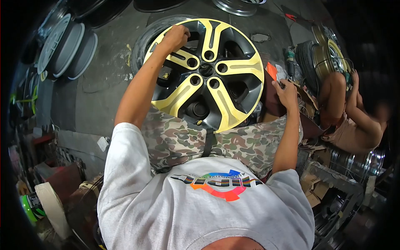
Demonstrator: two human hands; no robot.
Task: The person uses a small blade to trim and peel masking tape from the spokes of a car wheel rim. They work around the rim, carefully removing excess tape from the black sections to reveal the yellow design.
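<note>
A large wheel rim (243, 67) with yellow-covered spokes and black gaps lies in front of me, above my camouflage-clad lap. My left hand (176, 38) is at the rim's upper left, with its fingers curled down at a spoke; what they hold, if anything, is hidden. To the right of the rim, my right hand (286, 94) pinches a small, thin piece (279, 75), too small to make out clearly. An orange item (271, 71) lies just beyond that hand. Under the rim's left edge a dark tire-like ring (138, 52) shows.
Silver rims (77, 50) stand at the upper left. A green power tool (290, 56) is at the right, near a gold rim (323, 52). Another person (354, 121) sits at the far right, hands at that rim. Cardboard (313, 189) lies at lower right.
</note>
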